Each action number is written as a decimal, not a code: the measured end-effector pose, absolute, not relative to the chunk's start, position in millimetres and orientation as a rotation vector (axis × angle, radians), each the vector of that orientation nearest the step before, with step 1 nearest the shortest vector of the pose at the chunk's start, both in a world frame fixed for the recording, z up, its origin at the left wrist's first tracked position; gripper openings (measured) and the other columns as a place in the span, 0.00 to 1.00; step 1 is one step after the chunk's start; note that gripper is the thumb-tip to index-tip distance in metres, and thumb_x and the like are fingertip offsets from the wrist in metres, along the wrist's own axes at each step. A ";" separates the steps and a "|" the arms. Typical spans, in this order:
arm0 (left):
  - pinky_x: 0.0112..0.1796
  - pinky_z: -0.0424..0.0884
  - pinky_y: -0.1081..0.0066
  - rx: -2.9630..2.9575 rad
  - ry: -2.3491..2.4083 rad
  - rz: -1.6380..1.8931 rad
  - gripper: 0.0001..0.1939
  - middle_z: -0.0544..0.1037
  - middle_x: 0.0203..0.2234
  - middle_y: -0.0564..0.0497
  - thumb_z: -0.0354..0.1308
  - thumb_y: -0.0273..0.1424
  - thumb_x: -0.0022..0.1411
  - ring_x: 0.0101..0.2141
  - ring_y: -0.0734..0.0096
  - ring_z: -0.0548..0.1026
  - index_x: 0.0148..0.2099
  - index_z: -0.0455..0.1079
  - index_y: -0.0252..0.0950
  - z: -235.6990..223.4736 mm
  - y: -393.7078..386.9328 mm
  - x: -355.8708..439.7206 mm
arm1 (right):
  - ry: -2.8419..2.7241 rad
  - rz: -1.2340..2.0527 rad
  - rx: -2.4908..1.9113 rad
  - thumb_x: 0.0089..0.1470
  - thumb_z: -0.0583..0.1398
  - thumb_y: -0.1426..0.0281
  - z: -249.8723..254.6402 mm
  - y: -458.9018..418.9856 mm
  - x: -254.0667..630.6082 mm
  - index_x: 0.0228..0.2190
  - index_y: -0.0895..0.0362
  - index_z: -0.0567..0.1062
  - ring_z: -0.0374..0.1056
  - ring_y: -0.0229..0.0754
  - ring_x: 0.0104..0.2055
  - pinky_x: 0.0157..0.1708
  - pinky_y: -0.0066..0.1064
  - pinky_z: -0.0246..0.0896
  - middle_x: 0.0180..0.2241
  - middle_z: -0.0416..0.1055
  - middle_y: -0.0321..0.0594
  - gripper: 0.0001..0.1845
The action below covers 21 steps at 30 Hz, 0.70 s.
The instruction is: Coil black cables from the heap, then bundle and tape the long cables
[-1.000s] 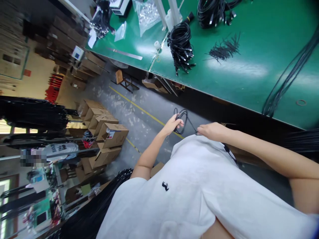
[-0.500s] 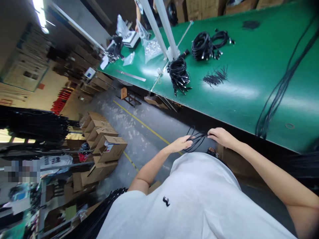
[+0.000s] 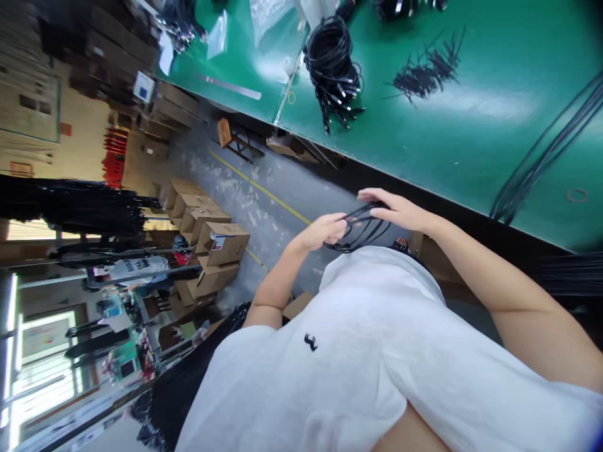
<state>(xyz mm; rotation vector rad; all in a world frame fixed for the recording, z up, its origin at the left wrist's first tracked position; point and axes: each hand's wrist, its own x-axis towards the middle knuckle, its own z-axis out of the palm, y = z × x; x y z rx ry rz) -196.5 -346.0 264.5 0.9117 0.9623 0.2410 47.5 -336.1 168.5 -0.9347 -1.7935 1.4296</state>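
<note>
A loosely coiled black cable [image 3: 365, 233] hangs in front of my white shirt, between my two hands. My left hand [image 3: 325, 231] is closed around the left side of its loops. At the upper right of the coil, my right hand [image 3: 398, 210] has the cable between thumb and fingers, the index finger stretched out above it. The fingertips are slightly blurred. Beyond my hands, a bundle of coiled black cables [image 3: 330, 53] with metal plug ends rests on the green table [image 3: 424, 144]. A pile of short black ties [image 3: 428, 70] lies to its right.
Long black cables [image 3: 541, 157] trail over the table's right side, near a rubber band [image 3: 577, 195]. A metal strip [image 3: 233, 87] lies on the far left tabletop. Cardboard boxes [image 3: 223, 242] and a wooden stool [image 3: 226, 133] stand on the floor to the left.
My right hand has moved left and up over the coil, its fingers wider apart. My left hand has shifted slightly left, still on the cable. The view has tilted lower.
</note>
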 end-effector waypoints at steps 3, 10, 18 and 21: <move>0.17 0.42 0.80 0.877 1.086 0.399 0.22 0.53 0.16 0.62 0.66 0.45 0.56 0.16 0.86 0.47 0.41 0.72 0.30 281.3 -332.6 -200.9 | -1.629 1.881 -0.728 0.59 0.55 0.51 170.6 -331.3 39.9 0.50 0.55 0.72 0.70 0.45 0.47 0.54 0.40 0.62 0.41 0.75 0.40 0.26; 0.17 0.46 0.84 0.758 1.344 0.738 0.10 0.56 0.17 0.63 0.65 0.31 0.60 0.15 0.89 0.50 0.41 0.71 0.31 257.6 -304.9 -224.6 | -1.017 2.078 -1.012 0.48 0.66 0.52 130.6 -330.3 7.9 0.33 0.57 0.72 0.60 0.32 0.22 0.36 0.33 0.68 0.19 0.60 0.29 0.21; 0.15 0.43 0.86 0.378 1.311 1.028 0.15 0.52 0.17 0.63 0.52 0.28 0.70 0.13 0.90 0.48 0.29 0.59 0.33 247.2 -242.5 -280.4 | -0.659 2.204 -0.906 0.51 0.64 0.50 110.3 -296.8 -18.0 0.44 0.53 0.72 0.71 0.38 0.34 0.47 0.40 0.73 0.33 0.71 0.36 0.25; 0.14 0.44 0.86 0.326 1.264 1.062 0.15 0.51 0.17 0.63 0.51 0.29 0.71 0.13 0.91 0.47 0.29 0.60 0.33 245.7 -205.7 -307.4 | -0.751 2.170 -0.920 0.59 0.52 0.46 105.1 -270.8 -28.8 0.50 0.51 0.69 0.74 0.45 0.46 0.51 0.44 0.71 0.46 0.73 0.44 0.28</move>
